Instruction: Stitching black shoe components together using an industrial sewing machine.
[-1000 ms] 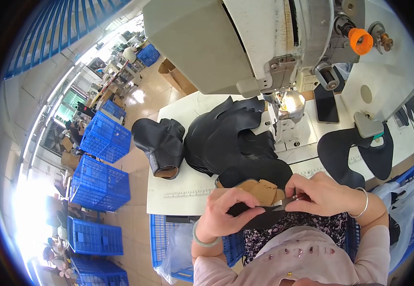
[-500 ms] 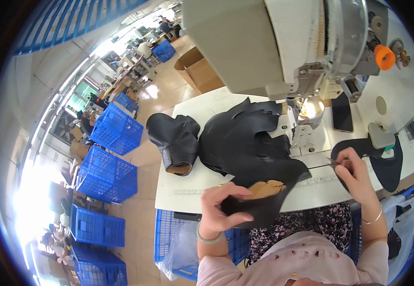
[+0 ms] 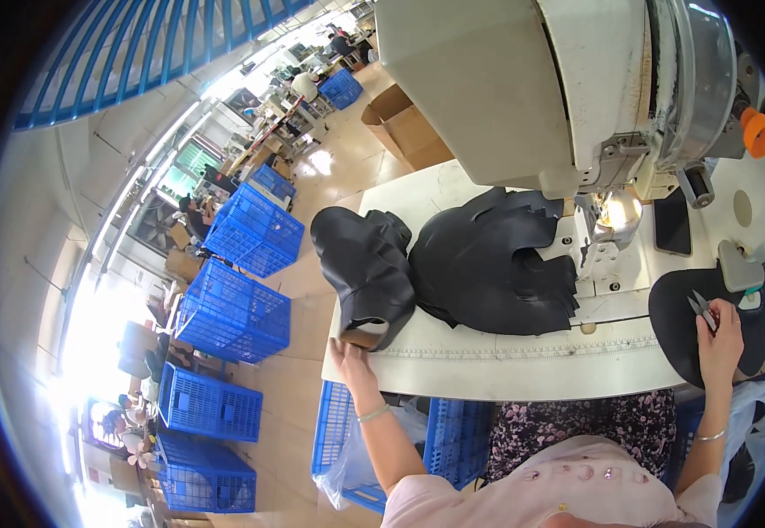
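Observation:
At the left end of the white sewing table (image 3: 488, 370), my left hand (image 3: 353, 365) is closed at the lower edge of a black leather piece (image 3: 367, 290); some fingertips are hidden by it. This piece is curved, with a lighter inner side showing at its lower opening, and rests with other black pieces. Beside it to the right lies a fanned stack of flat black leather pieces (image 3: 488, 264). My right hand (image 3: 721, 345) is closed around small metal thread snips (image 3: 702, 310), blades pointing up, over a black leather panel (image 3: 677, 304) at the right.
The sewing machine (image 3: 497, 88) stands over the table's far side, its lamp lit near the needle. A dark phone (image 3: 672, 224) lies right of it. Blue crates (image 3: 237, 308) line the floor at left, near a cardboard box (image 3: 409, 132). Another blue crate (image 3: 334, 431) sits under the table.
My left hand has carried the black leather piece from the table's front edge leftward onto the left pile. My right hand, with the snips, has moved right over the black panel. The view has shifted.

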`<state>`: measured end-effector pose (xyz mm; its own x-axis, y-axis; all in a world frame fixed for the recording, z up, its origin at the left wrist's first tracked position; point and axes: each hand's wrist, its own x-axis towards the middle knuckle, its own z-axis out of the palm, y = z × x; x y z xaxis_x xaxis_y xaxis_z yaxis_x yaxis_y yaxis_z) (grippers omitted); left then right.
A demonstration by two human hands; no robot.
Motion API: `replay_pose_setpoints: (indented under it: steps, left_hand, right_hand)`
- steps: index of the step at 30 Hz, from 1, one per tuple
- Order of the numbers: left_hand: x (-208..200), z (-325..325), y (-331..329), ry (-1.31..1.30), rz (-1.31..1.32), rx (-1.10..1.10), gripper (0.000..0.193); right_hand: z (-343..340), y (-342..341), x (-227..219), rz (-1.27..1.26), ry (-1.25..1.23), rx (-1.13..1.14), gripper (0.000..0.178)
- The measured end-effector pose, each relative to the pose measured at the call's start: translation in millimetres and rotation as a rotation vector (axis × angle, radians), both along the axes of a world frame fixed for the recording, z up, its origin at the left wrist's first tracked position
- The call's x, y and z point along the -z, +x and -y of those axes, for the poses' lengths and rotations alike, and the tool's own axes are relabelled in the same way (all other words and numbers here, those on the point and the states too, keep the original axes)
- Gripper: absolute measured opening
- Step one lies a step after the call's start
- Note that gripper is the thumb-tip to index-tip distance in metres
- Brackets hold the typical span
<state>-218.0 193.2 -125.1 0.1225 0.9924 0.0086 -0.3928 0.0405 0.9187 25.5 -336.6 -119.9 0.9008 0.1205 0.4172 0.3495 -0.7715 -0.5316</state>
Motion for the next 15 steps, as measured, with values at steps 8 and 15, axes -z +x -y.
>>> replay_pose_setpoints:
  steps: [8, 15]
  left_hand:
    - [-42, 67, 34, 0.895, -1.125, 0.036, 0.093]
    - [-49, -3, 50, 1.235, -1.199, 0.172, 0.101]
  right_hand:
    - [-6, 5, 14, 0.282, -0.213, 0.063, 0.025]
    - [12, -10, -18, 0.248, -0.030, 0.012, 0.018]
